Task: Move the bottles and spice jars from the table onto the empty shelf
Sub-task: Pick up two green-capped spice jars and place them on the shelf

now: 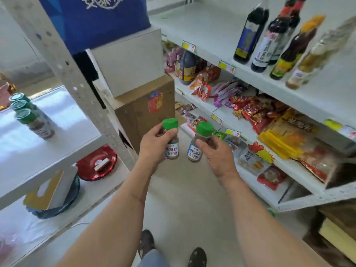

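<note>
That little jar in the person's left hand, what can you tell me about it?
The spice jar is small and clear, probably plastic or glass, with a bright green ribbed screw cap, closed. Dark brown powder fills most of it. A white and blue label with printed characters wraps the lower half. It stands nearly upright in mid-air above the floor, held in the left hand, thumb across the front, fingers behind. It touches nothing else.

Readable print on the jars, bag and snack pack

Both green-capped spice jars, the left jar (171,140) and the right jar (200,143), carry a white label reading 纯黑胡椒粒 over 香辛料粒, the first character blurred. The blue bag (96,18) shows white 安泰. A yellow snack pack (300,130) shows faint characters too blurred to read
</note>
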